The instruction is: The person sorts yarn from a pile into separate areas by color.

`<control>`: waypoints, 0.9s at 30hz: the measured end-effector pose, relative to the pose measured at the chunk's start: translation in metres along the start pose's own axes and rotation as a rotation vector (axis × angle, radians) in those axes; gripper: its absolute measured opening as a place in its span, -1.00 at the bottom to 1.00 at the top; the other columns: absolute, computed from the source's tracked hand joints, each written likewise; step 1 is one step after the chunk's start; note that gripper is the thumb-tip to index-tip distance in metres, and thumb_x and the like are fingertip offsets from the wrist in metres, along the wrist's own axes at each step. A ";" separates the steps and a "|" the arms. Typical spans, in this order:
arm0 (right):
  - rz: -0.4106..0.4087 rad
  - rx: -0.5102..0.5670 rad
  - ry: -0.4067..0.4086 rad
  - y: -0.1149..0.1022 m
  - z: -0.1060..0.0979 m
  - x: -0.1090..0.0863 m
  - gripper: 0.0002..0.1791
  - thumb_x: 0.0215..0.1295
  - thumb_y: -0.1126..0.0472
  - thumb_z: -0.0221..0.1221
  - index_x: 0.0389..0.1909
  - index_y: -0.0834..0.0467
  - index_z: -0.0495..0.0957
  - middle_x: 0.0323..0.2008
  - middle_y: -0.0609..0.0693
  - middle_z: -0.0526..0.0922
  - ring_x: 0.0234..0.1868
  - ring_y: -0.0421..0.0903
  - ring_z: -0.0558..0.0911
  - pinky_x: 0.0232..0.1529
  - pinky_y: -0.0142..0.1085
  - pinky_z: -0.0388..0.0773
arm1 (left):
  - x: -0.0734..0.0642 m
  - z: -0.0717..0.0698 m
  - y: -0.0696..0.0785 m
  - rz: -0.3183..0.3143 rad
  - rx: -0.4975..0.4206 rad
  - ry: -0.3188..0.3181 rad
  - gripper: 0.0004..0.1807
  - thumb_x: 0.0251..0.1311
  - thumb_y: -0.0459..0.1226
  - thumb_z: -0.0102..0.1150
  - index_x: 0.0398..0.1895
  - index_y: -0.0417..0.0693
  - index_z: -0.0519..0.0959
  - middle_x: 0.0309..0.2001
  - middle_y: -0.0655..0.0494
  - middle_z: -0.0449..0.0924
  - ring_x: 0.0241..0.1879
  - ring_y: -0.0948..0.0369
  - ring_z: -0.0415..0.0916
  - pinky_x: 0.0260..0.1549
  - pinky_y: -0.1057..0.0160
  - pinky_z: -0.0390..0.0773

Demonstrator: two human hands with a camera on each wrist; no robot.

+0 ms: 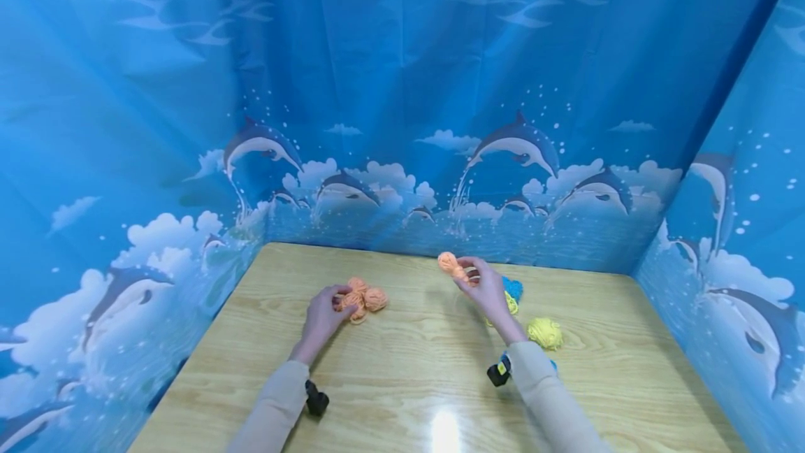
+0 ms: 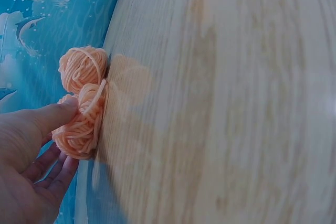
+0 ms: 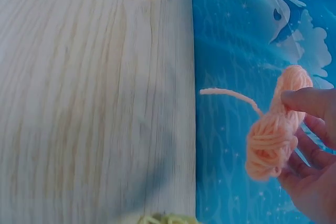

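My right hand [image 1: 483, 289] pinches a peach yarn bundle [image 3: 270, 145] and holds it above the table; the bundle is narrow in its middle, and a loose yarn end sticks out to one side in the right wrist view. On the left of the table, my left hand [image 1: 323, 313] grips a peach yarn bundle [image 2: 81, 127] between thumb and fingers. Against it lies a rounder peach yarn ball [image 1: 375, 299]. Part of the gripped bundle is hidden by the fingers.
A yellow yarn ball [image 1: 544, 333] lies right of my right forearm. Blue yarn [image 1: 513, 289] and more yellow yarn [image 1: 511, 303] are partly hidden behind the right hand. A dolphin-print curtain [image 1: 402, 124] stands behind the wooden table [image 1: 390, 383].
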State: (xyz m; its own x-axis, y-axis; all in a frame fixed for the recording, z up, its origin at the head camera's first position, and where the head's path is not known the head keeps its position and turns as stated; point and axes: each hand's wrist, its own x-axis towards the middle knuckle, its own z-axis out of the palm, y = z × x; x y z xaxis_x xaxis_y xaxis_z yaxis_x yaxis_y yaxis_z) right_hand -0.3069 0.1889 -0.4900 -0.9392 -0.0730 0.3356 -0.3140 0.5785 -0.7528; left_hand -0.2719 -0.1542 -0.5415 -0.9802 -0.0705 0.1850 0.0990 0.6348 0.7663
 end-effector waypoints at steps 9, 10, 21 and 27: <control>-0.027 0.019 -0.007 -0.012 0.019 0.004 -0.59 0.23 0.35 0.39 0.11 0.24 0.60 0.02 0.18 0.67 -0.09 0.13 0.69 -0.05 -0.04 0.68 | 0.000 0.000 0.000 0.011 -0.001 0.006 -0.59 0.17 -0.32 0.46 0.09 -0.17 0.64 -0.02 -0.08 0.66 -0.12 0.06 0.59 -0.16 0.05 0.61; -0.024 0.023 -0.008 -0.013 0.021 0.004 -0.59 0.23 0.35 0.39 0.11 0.23 0.60 0.02 0.17 0.67 -0.08 0.13 0.68 -0.05 -0.05 0.67 | 0.000 0.000 0.000 0.014 0.000 0.008 -0.60 0.17 -0.32 0.46 0.09 -0.17 0.65 -0.02 -0.08 0.66 -0.12 0.06 0.59 -0.16 0.05 0.61; -0.019 0.074 -0.044 -0.026 0.039 0.008 -0.61 0.27 0.36 0.36 0.12 0.22 0.60 0.01 0.16 0.66 -0.06 0.12 0.67 -0.04 -0.07 0.67 | 0.000 -0.001 0.000 0.012 -0.002 0.004 -0.60 0.17 -0.32 0.46 0.09 -0.16 0.65 0.01 -0.09 0.65 -0.13 0.07 0.59 -0.18 0.08 0.61; -0.033 0.115 -0.034 -0.026 0.051 0.008 -0.60 0.21 0.40 0.39 0.08 0.26 0.62 -0.03 0.19 0.69 -0.12 0.12 0.69 -0.10 -0.11 0.69 | 0.001 0.000 -0.002 0.003 -0.003 -0.002 -0.60 0.16 -0.30 0.47 0.08 -0.15 0.65 0.00 -0.06 0.66 -0.13 0.09 0.60 -0.18 0.08 0.62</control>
State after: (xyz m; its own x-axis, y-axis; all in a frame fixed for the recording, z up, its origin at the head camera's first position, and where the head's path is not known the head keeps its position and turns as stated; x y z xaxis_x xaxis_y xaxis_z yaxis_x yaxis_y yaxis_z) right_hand -0.3135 0.1320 -0.4963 -0.9315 -0.1189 0.3438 -0.3572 0.4781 -0.8024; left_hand -0.2732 -0.1556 -0.5430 -0.9802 -0.0667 0.1862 0.1028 0.6327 0.7675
